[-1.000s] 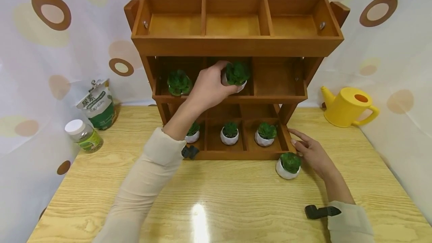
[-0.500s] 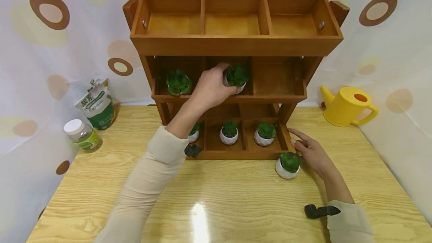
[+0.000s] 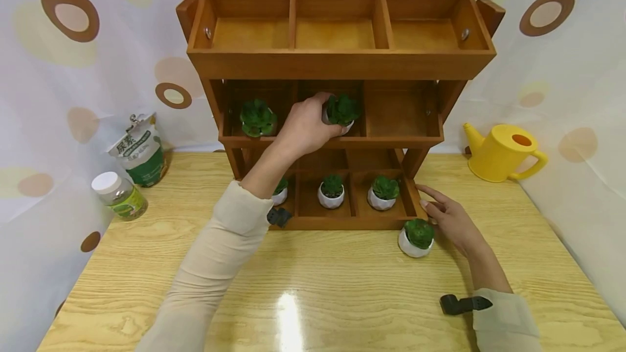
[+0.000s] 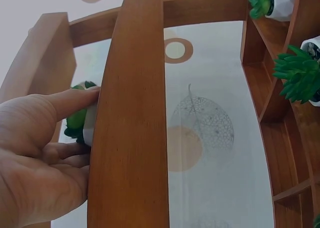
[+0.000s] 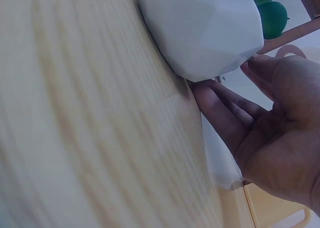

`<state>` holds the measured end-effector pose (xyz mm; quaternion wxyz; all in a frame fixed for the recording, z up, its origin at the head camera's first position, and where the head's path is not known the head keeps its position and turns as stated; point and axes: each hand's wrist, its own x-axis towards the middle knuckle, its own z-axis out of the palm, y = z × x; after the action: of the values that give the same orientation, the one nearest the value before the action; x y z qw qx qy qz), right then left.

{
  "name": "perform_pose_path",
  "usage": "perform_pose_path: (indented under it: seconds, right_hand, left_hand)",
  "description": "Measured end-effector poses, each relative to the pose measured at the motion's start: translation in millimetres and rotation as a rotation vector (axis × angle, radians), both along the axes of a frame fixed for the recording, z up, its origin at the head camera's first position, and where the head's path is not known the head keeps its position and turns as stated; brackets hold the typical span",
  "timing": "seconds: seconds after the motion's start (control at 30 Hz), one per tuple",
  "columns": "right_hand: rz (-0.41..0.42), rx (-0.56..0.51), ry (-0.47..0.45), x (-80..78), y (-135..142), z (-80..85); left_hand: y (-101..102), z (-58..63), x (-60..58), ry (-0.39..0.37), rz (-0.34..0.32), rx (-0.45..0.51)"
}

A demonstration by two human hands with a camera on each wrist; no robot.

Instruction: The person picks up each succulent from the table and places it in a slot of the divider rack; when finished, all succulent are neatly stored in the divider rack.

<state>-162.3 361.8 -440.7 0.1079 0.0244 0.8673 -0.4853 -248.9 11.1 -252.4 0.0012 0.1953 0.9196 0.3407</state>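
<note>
My left hand (image 3: 307,127) grips a small potted succulent (image 3: 342,108) in a white pot, at the middle compartment of the wooden shelf's (image 3: 337,64) second tier. In the left wrist view, a wooden board partly hides that pot. Left of it, another potted succulent (image 3: 257,118) stands in the same tier. My right hand (image 3: 454,222) touches the right end of the bottom tier with its fingers extended. Just in front of it, a potted succulent (image 3: 417,237) in a faceted white pot (image 5: 205,32) stands on the table.
The bottom tier holds potted succulents in the left (image 3: 280,192), middle (image 3: 331,192) and right (image 3: 383,192) compartments. A yellow watering can (image 3: 506,154) stands at the right, a white-capped jar (image 3: 120,195) and a green-and-white pouch (image 3: 141,151) at the left of the wooden table (image 3: 342,287).
The head view has shifted slightly. My left hand keeps its grip on the potted succulent, and my right hand stays at the shelf's end.
</note>
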Motion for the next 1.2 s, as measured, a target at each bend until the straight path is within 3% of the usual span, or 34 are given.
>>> perform_pose_path:
  seconds: [0.53, 0.7, 0.83, 1.0, 1.1, 1.2]
  right_hand:
    - [0.017, 0.038, 0.005, 0.8, -3, -4.9]
    - [0.021, 0.032, 0.012, 0.6, -3, -5.4]
    - [0.027, 0.028, 0.009, 0.2, -3, -4.6]
    - [0.021, 0.048, 0.014, 1.0, -2, -1.7]
    - [0.016, 0.050, 0.025, 1.1, 0, -0.8]
    - [0.013, 0.058, 0.032, 0.4, 0, -0.3]
  left_hand:
    - [-6, -5.3, 11.0, -0.093, 0.037, -0.014]
    - [-14, -4.0, 20.2, -0.066, 0.038, 0.038]
    - [-25, -3.2, 36.6, 0.029, 0.039, 0.147]
    - [-33, -12.1, 65.7, 0.180, -0.045, 0.331]
    - [-31, -21.6, 81.7, 0.183, -0.103, 0.385]
    - [-26, -32.8, 93.0, 0.107, -0.135, 0.398]
